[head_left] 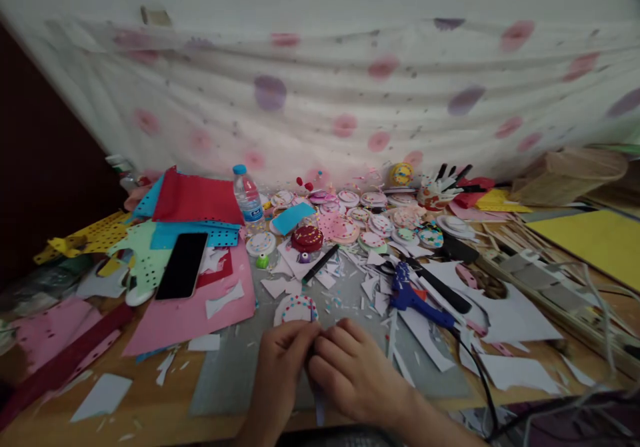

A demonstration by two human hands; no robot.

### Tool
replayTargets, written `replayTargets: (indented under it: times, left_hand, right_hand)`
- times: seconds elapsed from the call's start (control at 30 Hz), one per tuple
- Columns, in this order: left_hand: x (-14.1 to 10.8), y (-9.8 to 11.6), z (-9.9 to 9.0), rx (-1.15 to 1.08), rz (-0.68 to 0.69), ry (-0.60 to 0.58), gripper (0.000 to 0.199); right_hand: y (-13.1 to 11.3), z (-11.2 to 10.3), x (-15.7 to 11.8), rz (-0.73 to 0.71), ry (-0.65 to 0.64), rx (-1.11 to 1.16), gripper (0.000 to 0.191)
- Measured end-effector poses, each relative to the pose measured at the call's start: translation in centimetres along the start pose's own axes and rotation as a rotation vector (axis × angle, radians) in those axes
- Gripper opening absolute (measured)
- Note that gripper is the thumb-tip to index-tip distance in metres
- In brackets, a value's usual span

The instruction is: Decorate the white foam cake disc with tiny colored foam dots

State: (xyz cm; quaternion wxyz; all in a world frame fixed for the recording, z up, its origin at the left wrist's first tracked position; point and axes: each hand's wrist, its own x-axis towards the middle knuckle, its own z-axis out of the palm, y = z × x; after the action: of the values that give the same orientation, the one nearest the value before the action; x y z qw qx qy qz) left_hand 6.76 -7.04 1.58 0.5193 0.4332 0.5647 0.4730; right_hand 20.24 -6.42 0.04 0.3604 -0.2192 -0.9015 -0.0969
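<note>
My left hand (283, 360) and my right hand (347, 367) meet low in the middle of the head view, with fingers closed together. A thin lavender strip (320, 412) hangs below them, and a narrow end shows above the fingertips; whether it is paper or ribbon I cannot tell. The fingers hide its middle. Just beyond my left hand lies a round white disc (296, 308) with a ring of red and blue dots. Both hands are over the grey cutting mat (225, 380), which is littered with paper scraps.
A blue glue gun (417, 300) with a cord lies to the right, near scissors. Many decorated discs (380, 224) crowd the back. At left are a phone (181, 266), a water bottle (249, 200) and coloured sheets (197, 197). A power strip (545, 287) lies far right.
</note>
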Motion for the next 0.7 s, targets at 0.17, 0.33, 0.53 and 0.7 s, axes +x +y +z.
replayTargets:
  times: [0.17, 0.33, 0.53, 0.7]
  left_hand:
    - [0.2, -0.7, -1.0, 0.037, 0.010, 0.059, 0.033]
    - [0.8, -0.5, -2.1, 0.034, -0.045, 0.022, 0.038]
    - [2.3, -1.7, -6.2, 0.316, -0.102, 0.075, 0.043]
    - [4.1, -3.3, -6.8, 0.456, -0.206, -0.186, 0.036]
  right_hand:
    - [1.1, 1.5, 1.3, -0.106, 0.069, -0.026, 0.023]
    - [2.6, 2.7, 0.8, 0.016, -0.004, 0.165, 0.018]
    - [6.7, 4.4, 0.3, 0.678, 0.497, 0.767, 0.013]
    - [8.5, 5.0, -0.1, 0.957, 0.529, 1.203, 0.018]
